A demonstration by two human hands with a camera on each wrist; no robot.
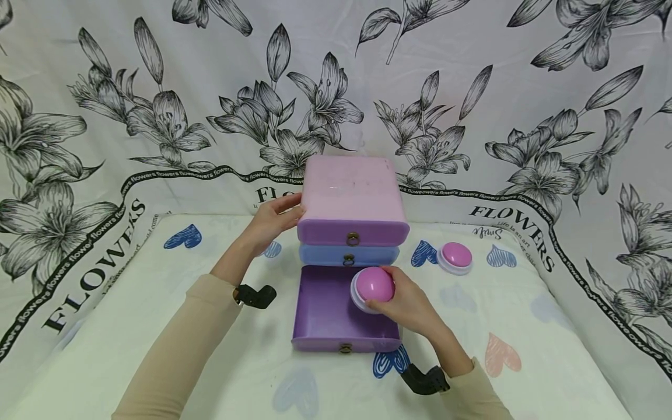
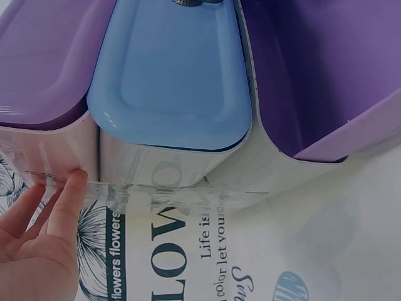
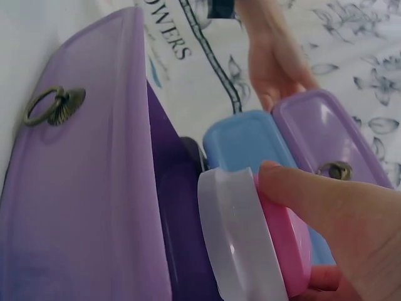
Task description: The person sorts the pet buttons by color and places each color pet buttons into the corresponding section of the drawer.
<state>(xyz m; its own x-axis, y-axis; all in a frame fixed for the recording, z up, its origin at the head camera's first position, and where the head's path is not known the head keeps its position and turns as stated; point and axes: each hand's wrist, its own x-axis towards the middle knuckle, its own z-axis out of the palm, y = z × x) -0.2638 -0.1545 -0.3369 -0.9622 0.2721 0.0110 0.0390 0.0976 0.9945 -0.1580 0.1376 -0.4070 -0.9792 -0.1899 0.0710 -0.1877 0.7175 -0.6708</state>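
Observation:
A small drawer cabinet (image 1: 352,189) with a pink top stands in the middle of the bed-like surface. Its bottom purple drawer (image 1: 321,303) is pulled out, while the upper purple drawer (image 2: 50,56) and the blue drawer (image 2: 175,75) are closed. My left hand (image 1: 272,224) rests its fairly straight fingertips against the cabinet's left side, near the top. Over the open drawer, my right hand (image 1: 412,303) pinches a round container (image 1: 375,284) with a domed pink top and a white base. In the right wrist view the thumb (image 3: 301,188) lies on the pink part; other fingers are partly hidden.
A matching pink-and-white round container (image 1: 455,256) sits on the heart-print cloth (image 1: 525,303) to the cabinet's right. Flower-print fabric (image 1: 336,87) hangs behind the cabinet. Brass ring pulls (image 1: 345,349) stick out from the drawer fronts.

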